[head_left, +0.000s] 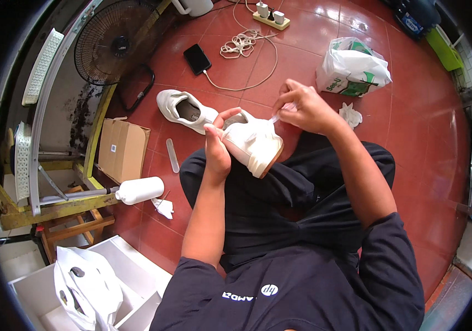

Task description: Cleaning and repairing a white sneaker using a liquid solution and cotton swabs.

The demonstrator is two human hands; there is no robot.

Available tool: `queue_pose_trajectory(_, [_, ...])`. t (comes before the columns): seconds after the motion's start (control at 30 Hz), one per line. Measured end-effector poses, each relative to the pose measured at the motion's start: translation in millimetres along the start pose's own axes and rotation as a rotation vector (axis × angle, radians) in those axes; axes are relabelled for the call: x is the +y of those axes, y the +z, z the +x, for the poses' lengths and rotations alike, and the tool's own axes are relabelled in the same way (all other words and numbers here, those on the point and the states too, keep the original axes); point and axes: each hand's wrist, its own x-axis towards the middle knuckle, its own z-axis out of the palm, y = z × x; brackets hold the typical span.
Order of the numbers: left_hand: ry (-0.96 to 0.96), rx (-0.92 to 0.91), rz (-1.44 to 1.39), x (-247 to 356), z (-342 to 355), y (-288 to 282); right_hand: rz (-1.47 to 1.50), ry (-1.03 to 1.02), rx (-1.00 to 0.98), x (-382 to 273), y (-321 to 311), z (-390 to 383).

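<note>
My left hand (pixel 218 149) is closed around a white sneaker (pixel 250 140), held above my crossed legs with its rubber sole toward the lower right. At the shoe's top right, my right hand (pixel 299 105) pinches a thin whitish item (pixel 274 118), too small to name surely. The other white sneaker (pixel 186 110) lies on the red tiled floor (pixel 236 83) beyond my left hand, its opening facing up. A pale translucent strip (pixel 172 155) lies left of my legs.
Left: a fan (pixel 106 44), cardboard box (pixel 120 149), white bottle (pixel 139 190), metal-and-wood frame (pixel 59 215) and white crate (pixel 32 292) with a bag. Ahead: a phone (pixel 196 58), cable and power strip (pixel 272 21). Right: a plastic bag (pixel 352 66) and crumpled tissue (pixel 350 115).
</note>
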Motion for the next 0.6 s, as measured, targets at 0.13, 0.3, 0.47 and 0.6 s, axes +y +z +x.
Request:
queue_pose_trajectory(0.13, [-0.006,-0.005,-0.004,-0.6,0.5,0.8,-0.061,0.096,-0.043,4.8,-6.0,-0.3])
queue_pose_trajectory(0.3, [-0.004,-0.001,0.019,0.3,0.4,0.9,-0.062,0.097,0.001,3.9,-7.4,-1.4])
queue_pose_trajectory(0.47, [-0.013,-0.022,-0.014,-0.6,1.4,1.9,-0.047,-0.001,-0.001,-3.1,-8.0,-3.5])
queue_pose_trajectory(0.6, [0.007,0.0,0.014,-0.7,1.0,1.3,-0.014,0.017,0.018,-2.1,-7.7,-6.2])
